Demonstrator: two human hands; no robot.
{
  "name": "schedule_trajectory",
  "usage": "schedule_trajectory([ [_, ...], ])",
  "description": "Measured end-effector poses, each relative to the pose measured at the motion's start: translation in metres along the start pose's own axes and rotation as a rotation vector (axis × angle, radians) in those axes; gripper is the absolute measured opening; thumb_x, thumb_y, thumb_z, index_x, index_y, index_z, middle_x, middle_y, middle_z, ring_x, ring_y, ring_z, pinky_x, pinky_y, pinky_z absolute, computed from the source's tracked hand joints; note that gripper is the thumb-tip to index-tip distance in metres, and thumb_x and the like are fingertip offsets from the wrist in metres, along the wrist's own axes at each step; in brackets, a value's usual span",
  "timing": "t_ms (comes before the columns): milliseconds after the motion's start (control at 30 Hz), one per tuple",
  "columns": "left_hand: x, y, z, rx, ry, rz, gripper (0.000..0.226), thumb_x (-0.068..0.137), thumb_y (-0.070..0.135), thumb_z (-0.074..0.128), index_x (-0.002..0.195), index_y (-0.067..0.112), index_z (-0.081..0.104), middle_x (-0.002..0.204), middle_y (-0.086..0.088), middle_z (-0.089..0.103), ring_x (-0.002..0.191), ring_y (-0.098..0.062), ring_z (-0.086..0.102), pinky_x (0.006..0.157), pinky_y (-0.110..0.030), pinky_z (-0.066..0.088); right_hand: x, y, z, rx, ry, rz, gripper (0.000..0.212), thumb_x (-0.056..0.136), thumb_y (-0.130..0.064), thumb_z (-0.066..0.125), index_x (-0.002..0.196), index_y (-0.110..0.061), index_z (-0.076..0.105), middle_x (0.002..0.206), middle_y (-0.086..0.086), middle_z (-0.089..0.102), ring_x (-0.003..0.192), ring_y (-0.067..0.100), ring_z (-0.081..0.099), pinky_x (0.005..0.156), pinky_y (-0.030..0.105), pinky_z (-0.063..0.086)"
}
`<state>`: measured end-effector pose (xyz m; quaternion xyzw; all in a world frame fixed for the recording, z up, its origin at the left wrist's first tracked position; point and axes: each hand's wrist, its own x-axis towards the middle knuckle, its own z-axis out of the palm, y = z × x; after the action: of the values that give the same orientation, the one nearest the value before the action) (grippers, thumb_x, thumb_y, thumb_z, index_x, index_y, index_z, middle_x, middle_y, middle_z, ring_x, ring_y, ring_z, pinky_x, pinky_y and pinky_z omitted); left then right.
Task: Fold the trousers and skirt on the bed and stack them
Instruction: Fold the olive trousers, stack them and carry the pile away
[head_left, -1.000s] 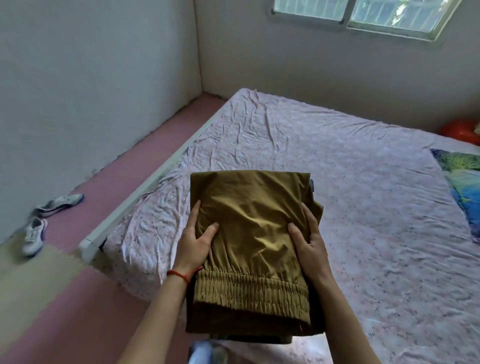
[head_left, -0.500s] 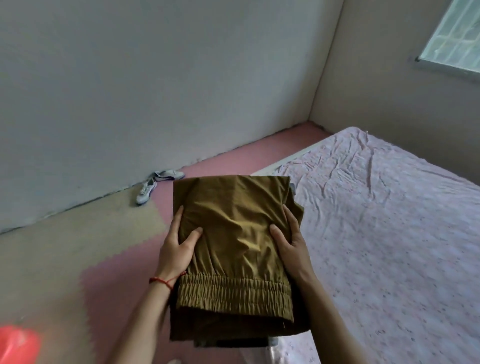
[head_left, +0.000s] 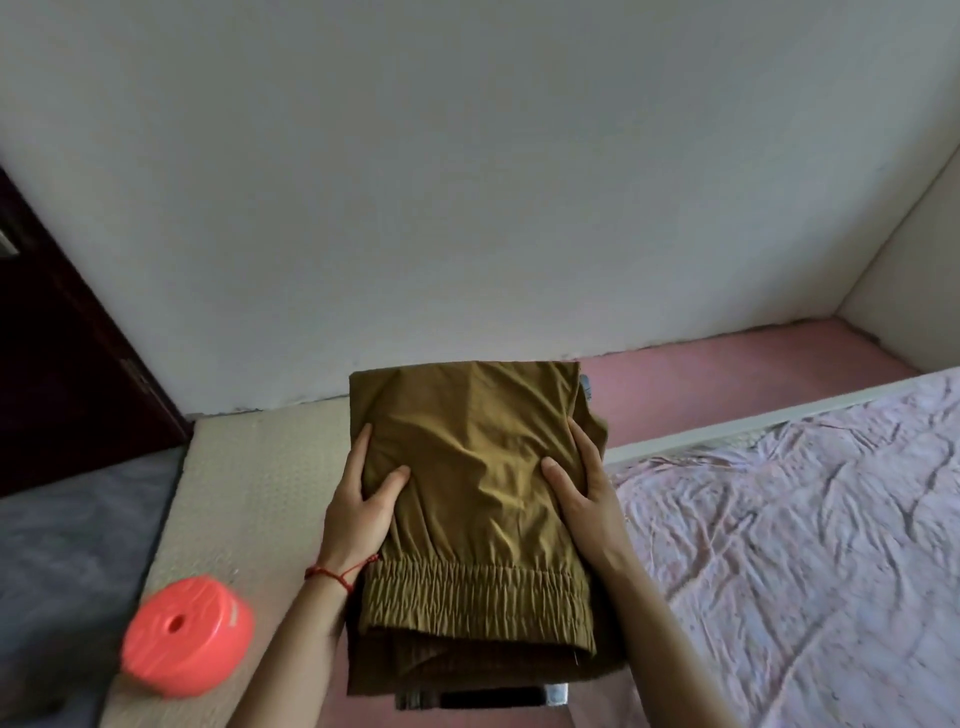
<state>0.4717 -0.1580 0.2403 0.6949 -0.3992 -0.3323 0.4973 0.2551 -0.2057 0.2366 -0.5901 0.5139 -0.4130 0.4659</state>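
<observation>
A folded stack of clothes is held in the air in front of me, off the bed. On top lie folded olive-brown trousers (head_left: 478, 467) with an elastic waistband toward me. A darker garment (head_left: 493, 697) peeks out under them; I cannot tell what it is. My left hand (head_left: 358, 504) grips the stack's left side, thumb on top. My right hand (head_left: 582, 488) grips the right side the same way. The bed (head_left: 810, 530) with its wrinkled pink sheet lies to the right.
A round orange-red stool (head_left: 187, 636) stands at the lower left on a beige floor mat (head_left: 249, 499). A dark door (head_left: 62, 364) is at the left, a white wall ahead, pink floor (head_left: 727, 384) between wall and bed.
The view has swung left, away from the bed toward the wall and door. Both hands keep the same hold on the stack, which has left the bed. The stool has come into view.
</observation>
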Motion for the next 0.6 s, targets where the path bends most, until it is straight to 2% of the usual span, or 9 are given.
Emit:
schedule_trajectory([
  [133,0.045,-0.011,-0.04,-0.004,0.053,-0.028,0.063,0.088,0.025,0.058,0.141,0.033,0.026,0.146,-0.002,0.035,0.13,-0.022,0.039,0.098,-0.025,0.03,0.037,-0.013,0.051,0.0,-0.062,0.009,0.053,0.09,-0.035,0.053,0.138,-0.042,0.03,0.128,-0.012,0.044,0.116,0.007,0.045,0.101,0.028,0.036],
  [233,0.076,-0.015,-0.054,-0.02,0.084,-0.041,0.062,0.087,0.024,0.058,0.141,0.032,0.027,0.146,-0.001,0.036,0.13,-0.021,0.039,0.098,-0.024,0.03,0.07,-0.017,0.077,-0.024,-0.093,0.005,0.053,0.089,-0.037,0.053,0.136,-0.045,0.029,0.128,-0.014,0.042,0.119,0.009,0.045,0.103,0.032,0.036],
  [467,0.163,-0.02,-0.049,-0.035,0.137,-0.075,0.063,0.088,0.024,0.057,0.142,0.032,0.026,0.146,-0.001,0.035,0.128,-0.02,0.04,0.095,-0.022,0.031,0.167,-0.014,0.11,-0.049,-0.154,0.019,0.057,0.087,-0.042,0.052,0.139,-0.043,0.027,0.141,-0.006,0.04,0.122,0.013,0.044,0.106,0.04,0.037],
  [600,0.22,-0.014,-0.04,-0.028,0.174,-0.08,0.064,0.089,0.024,0.056,0.143,0.031,0.024,0.145,-0.001,0.036,0.125,-0.018,0.041,0.093,-0.021,0.032,0.233,-0.015,0.125,-0.018,-0.202,0.009,0.058,0.088,-0.038,0.052,0.141,-0.038,0.027,0.139,-0.007,0.039,0.122,0.012,0.043,0.104,0.033,0.036],
])
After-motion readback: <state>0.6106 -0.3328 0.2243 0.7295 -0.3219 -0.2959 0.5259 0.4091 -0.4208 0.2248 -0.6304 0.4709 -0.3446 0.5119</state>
